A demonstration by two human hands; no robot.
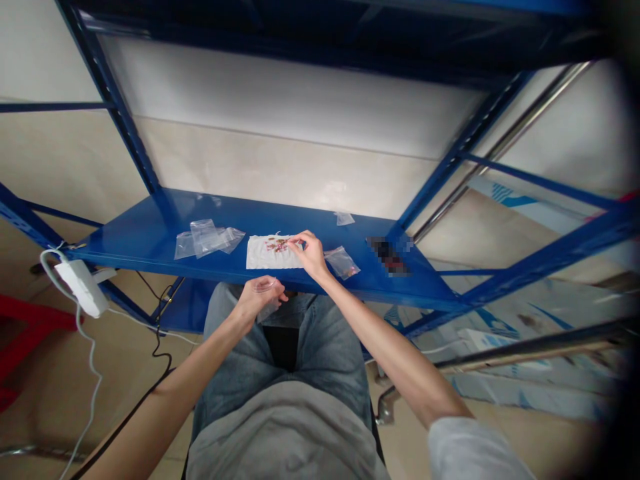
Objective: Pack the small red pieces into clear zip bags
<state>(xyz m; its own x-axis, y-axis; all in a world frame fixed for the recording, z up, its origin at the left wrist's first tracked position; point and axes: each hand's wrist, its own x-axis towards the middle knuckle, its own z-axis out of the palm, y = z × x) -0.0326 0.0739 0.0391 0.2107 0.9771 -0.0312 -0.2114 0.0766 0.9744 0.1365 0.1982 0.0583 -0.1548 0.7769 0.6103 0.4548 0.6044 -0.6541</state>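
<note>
Just in front of the shelf edge, my left hand (pixel 262 296) is closed on a clear plastic bag (pixel 268 311), which hangs partly below the fingers. My right hand (pixel 311 253) reaches over the right side of a white cloth (pixel 257 259) on the blue shelf. Its thumb and fingers are pinched together beside a scatter of small pink and brownish pieces (pixel 277 245). Whatever lies between those fingertips is too small to make out. Right of that hand lies a clear zip bag (pixel 343 263) with a few small coloured bits in its corner.
Several flat, clear zip bags (pixel 210 239) overlap on the left of the blue shelf (pixel 150 227). Another small bag (pixel 344 219) lies near the back edge. A dark, pixelated object (pixel 389 256) is at the right. A white power strip (pixel 83 287) hangs off the left end with cables.
</note>
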